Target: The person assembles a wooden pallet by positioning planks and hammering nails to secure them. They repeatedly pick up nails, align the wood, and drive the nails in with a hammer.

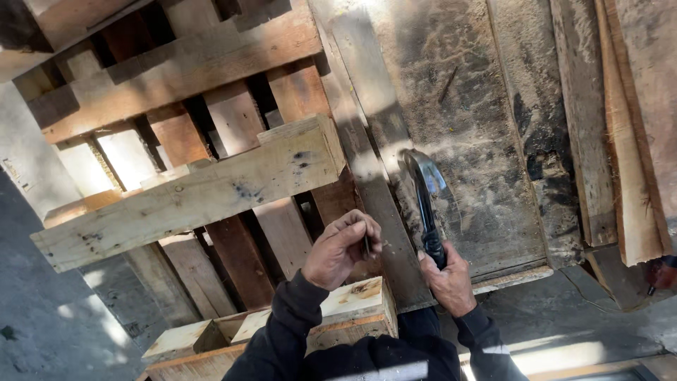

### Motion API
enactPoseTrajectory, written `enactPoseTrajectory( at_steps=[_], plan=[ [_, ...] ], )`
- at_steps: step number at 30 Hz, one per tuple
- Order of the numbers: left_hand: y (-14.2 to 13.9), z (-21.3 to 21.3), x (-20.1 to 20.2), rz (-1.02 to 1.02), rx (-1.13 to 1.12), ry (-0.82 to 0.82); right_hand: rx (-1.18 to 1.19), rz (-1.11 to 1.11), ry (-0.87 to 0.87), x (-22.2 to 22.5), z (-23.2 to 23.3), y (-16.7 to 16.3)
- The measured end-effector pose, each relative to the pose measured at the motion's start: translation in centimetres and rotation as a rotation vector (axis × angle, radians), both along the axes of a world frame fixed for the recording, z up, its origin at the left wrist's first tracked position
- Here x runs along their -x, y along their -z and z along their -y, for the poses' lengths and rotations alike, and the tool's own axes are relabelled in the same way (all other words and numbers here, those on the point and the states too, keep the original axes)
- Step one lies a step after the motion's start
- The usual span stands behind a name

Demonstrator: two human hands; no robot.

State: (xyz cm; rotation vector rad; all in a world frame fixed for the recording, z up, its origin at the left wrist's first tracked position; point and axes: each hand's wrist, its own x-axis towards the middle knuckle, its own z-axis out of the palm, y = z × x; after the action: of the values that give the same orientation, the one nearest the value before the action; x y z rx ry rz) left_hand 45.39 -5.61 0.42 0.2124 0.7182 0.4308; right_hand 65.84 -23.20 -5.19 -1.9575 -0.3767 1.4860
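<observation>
My right hand grips the black handle of a claw hammer, whose shiny steel head is raised over a long grey board. My left hand is closed with its fingertips pinching a small dark nail, held against the near end of that board. Both arms wear dark sleeves. The board lies across a wooden pallet made of pale and reddish slats. A pale wood block sits just under my left wrist.
A large worn, stained plywood sheet lies to the right of the board, with rough planks stacked along its right side. Grey concrete floor shows at the left and lower right. A dark tool tip shows at the right edge.
</observation>
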Motion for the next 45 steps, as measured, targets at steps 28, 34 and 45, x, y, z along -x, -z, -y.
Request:
enactPoseTrajectory(
  at_steps=[28,34,45],
  plan=[
    [-2.5,-13.8,4.5,-0.72,-1.231,-0.113,-0.265,-0.058,0.097,6.3,-3.2,-9.6],
    [0.1,-14.7,4.3,-0.585,-1.441,-0.269,-0.427,0.02,-0.028,8.8,-3.3,-11.9],
    [-0.5,-14.7,4.8,-0.737,-1.469,-0.06,-0.343,0.026,-0.137,8.6,-5.7,-13.9]
  ],
)
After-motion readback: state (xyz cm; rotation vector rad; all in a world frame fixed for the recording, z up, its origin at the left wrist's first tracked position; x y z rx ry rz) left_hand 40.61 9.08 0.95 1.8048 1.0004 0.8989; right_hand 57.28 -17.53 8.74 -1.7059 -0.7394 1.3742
